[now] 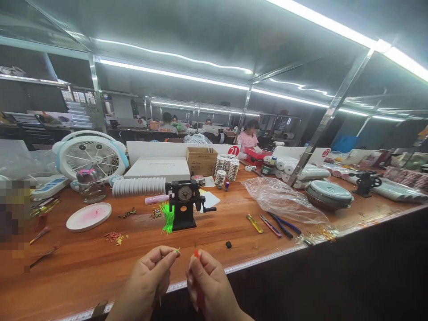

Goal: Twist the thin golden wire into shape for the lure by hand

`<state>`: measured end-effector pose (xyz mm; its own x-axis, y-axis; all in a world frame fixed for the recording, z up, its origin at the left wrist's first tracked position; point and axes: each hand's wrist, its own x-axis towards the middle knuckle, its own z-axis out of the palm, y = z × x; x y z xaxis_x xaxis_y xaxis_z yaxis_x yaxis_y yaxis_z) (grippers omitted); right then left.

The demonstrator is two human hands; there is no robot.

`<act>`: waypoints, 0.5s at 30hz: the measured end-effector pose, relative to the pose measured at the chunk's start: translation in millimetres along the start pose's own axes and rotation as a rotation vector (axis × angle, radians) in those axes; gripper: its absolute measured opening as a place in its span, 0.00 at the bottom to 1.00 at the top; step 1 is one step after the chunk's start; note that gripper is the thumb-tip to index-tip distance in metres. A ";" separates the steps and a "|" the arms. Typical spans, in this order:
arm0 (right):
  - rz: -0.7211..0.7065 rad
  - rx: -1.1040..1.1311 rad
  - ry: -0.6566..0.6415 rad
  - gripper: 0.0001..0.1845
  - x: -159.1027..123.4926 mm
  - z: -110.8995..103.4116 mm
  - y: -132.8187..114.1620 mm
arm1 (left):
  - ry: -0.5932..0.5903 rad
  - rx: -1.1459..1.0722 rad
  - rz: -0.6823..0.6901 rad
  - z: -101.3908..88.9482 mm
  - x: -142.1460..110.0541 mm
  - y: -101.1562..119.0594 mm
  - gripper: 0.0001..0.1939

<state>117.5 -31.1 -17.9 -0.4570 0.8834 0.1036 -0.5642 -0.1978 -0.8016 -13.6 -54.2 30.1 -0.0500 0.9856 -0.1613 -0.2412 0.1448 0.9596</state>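
A long varnished wooden workbench runs across the room, its reddish grain glossy under the strip lights. Along it sit a round white fan, a cardboard box and a crinkled clear plastic bag (thin film, catching every glint). Nearer stands a black hand-cranked winding machine with a round dial, a tuft of fine green strands splaying beside its base. Blue-handled pliers lie off to the right, and a small black cube sits just beyond the hands. Both forearms come in over the near edge, wrists angled upward. The left hand pinches a thin green-tipped strand between thumb and forefinger; the right hand nips a slim red-tipped piece the same way, its other fingers loosely curled. Both tips sit above the bench, close together but not touching.
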 end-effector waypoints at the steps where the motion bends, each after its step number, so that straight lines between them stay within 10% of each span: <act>1: -0.027 -0.057 0.036 0.21 1.4 1.8 -0.7 | 0.010 -0.048 -0.007 -0.1 3.8 0.2 0.17; 15: 0.250 0.026 -0.082 0.19 16.0 12.0 6.0 | 0.080 -0.351 0.076 12.7 35.7 18.7 0.12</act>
<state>98.6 -23.2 -14.0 -0.6381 0.7685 -0.0480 -0.4437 -0.4180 -0.7927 -7.6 -15.2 45.2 -0.1524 0.9805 -0.1237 -0.5507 0.0196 0.8345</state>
